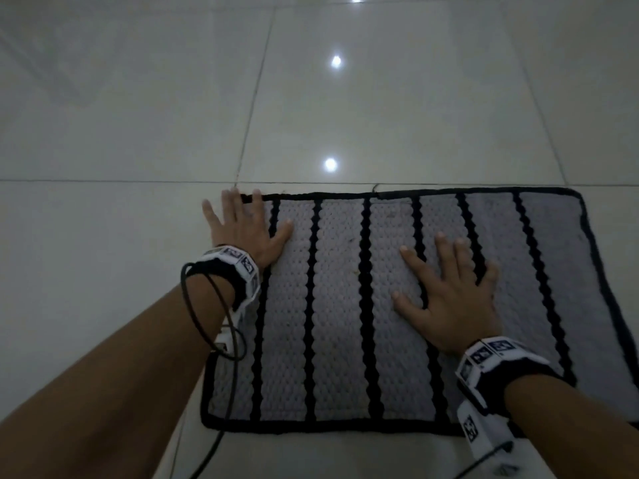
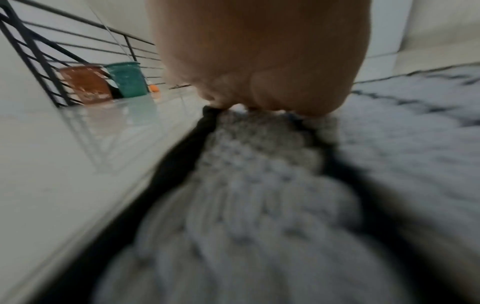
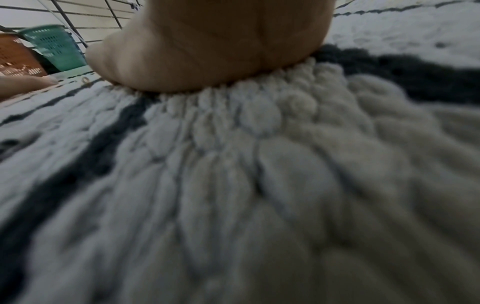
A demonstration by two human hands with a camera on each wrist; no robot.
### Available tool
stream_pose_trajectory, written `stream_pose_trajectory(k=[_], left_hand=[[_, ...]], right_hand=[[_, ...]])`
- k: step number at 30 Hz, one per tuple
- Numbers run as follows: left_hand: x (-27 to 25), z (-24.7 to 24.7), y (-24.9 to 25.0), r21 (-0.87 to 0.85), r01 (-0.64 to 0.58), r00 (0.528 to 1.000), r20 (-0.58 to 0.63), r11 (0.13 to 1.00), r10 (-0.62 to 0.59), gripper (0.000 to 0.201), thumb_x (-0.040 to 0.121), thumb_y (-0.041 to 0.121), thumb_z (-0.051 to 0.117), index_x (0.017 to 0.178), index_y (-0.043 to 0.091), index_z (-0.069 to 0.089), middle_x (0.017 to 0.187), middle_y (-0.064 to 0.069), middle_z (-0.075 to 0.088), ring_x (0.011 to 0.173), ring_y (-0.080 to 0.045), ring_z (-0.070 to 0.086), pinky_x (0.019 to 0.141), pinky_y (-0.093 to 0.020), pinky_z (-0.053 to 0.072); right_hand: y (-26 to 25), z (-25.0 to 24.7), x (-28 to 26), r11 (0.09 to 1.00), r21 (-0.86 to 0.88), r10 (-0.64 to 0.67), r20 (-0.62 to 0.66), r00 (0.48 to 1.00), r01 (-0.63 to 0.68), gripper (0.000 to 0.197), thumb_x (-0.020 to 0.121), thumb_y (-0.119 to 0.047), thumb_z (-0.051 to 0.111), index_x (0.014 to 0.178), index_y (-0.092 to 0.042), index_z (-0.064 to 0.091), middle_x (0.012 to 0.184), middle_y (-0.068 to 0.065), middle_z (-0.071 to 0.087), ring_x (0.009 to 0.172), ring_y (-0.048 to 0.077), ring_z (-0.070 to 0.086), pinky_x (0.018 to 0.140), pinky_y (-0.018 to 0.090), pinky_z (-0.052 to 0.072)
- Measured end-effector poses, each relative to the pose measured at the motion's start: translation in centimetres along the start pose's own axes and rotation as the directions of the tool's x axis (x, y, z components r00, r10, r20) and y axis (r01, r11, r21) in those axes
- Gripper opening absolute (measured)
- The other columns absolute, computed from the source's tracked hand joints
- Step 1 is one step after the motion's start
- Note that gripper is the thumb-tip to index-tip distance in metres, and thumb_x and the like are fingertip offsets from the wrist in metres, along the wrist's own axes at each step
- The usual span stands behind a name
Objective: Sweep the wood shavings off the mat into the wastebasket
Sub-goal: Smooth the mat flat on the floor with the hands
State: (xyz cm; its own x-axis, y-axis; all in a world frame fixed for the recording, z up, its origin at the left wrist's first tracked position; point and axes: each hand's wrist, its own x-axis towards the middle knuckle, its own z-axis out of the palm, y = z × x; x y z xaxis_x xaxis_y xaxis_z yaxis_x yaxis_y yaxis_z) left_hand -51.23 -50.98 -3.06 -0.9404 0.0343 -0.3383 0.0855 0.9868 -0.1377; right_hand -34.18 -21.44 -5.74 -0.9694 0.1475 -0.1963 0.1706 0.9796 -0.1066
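Note:
A grey knitted mat (image 1: 339, 305) with black stripes and a black border lies flat on the tiled floor. My left hand (image 1: 242, 229) rests flat with spread fingers on the mat's far left corner, fingertips reaching the floor. My right hand (image 1: 449, 288) lies flat, fingers spread, on the mat's middle right. Only faint specks show on the mat near its centre (image 1: 352, 240). In the wrist views each palm (image 2: 259, 61) (image 3: 221, 41) presses the mat (image 2: 259, 185) (image 3: 259, 164). A green wastebasket (image 2: 127, 79) (image 3: 55, 46) stands far off to the left by a railing.
A brown basket (image 2: 85, 84) (image 3: 15, 59) stands beside the green one, against a black metal railing (image 2: 39, 51). A small orange object (image 2: 153, 88) lies on the floor near them. Glossy white tiles (image 1: 311, 98) surround the mat. Cables (image 1: 207, 323) hang from my wrist bands.

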Motion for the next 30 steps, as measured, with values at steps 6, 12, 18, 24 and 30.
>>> stream_pose_trajectory(k=[6,12,18,24,30], left_hand=[[-8.9,1.7,8.2,-0.193,-0.217,0.953,0.169,0.957,0.25,0.122,0.054,0.106,0.01,0.149,0.04,-0.028,0.157,-0.005,-0.037,0.145,-0.034,-0.03,0.108,-0.075,-0.01],[-7.8,1.5,8.7,-0.108,-0.187,0.967,0.157,0.976,0.203,0.132,0.04,0.11,0.013,0.144,0.045,-0.034,0.155,-0.002,-0.041,0.146,-0.035,-0.028,0.106,-0.077,-0.005],[-8.0,0.9,8.5,-0.118,-0.179,0.959,0.202,0.977,0.2,0.132,0.039,0.11,0.015,0.143,0.047,-0.035,0.154,0.001,-0.043,0.147,-0.034,-0.027,0.107,-0.077,-0.005],[-8.2,0.8,8.3,-0.131,-0.18,0.955,0.214,0.975,0.205,0.13,0.039,0.11,0.017,0.141,0.049,-0.036,0.152,0.003,-0.046,0.146,-0.033,-0.029,0.106,-0.078,-0.007],[-7.8,0.9,8.2,-0.118,-0.171,0.955,0.225,0.978,0.194,0.13,0.038,0.111,0.017,0.138,0.049,-0.039,0.15,0.002,-0.047,0.145,-0.033,-0.03,0.106,-0.078,-0.006]], right_hand=[[-0.3,-0.5,0.0,0.999,0.037,-0.004,-0.004,1.0,0.004,0.077,0.081,-0.084,0.023,0.146,-0.059,-0.011,0.165,0.0,-0.015,0.151,0.029,-0.012,0.112,0.07,-0.007],[-0.3,-0.5,0.5,0.997,0.073,0.013,0.04,0.999,-0.016,0.078,0.081,-0.084,0.021,0.147,-0.057,-0.01,0.164,0.001,-0.02,0.15,0.03,-0.018,0.111,0.069,-0.012],[2.5,-1.5,-0.4,0.994,0.085,0.06,0.098,0.993,-0.069,0.088,0.072,-0.092,0.021,0.147,-0.056,-0.007,0.163,0.004,-0.023,0.15,0.027,-0.021,0.112,0.068,-0.015],[7.4,-2.3,-2.3,0.978,0.078,0.179,0.173,0.969,-0.194,0.084,0.067,-0.099,0.017,0.138,-0.068,-0.017,0.161,-0.003,-0.029,0.149,0.025,-0.024,0.109,0.074,-0.008],[7.1,-2.0,-1.9,0.98,0.074,0.17,0.184,0.968,-0.187,0.085,0.066,-0.099,0.015,0.136,-0.068,-0.022,0.16,-0.005,-0.031,0.149,0.026,-0.024,0.109,0.075,-0.006]])
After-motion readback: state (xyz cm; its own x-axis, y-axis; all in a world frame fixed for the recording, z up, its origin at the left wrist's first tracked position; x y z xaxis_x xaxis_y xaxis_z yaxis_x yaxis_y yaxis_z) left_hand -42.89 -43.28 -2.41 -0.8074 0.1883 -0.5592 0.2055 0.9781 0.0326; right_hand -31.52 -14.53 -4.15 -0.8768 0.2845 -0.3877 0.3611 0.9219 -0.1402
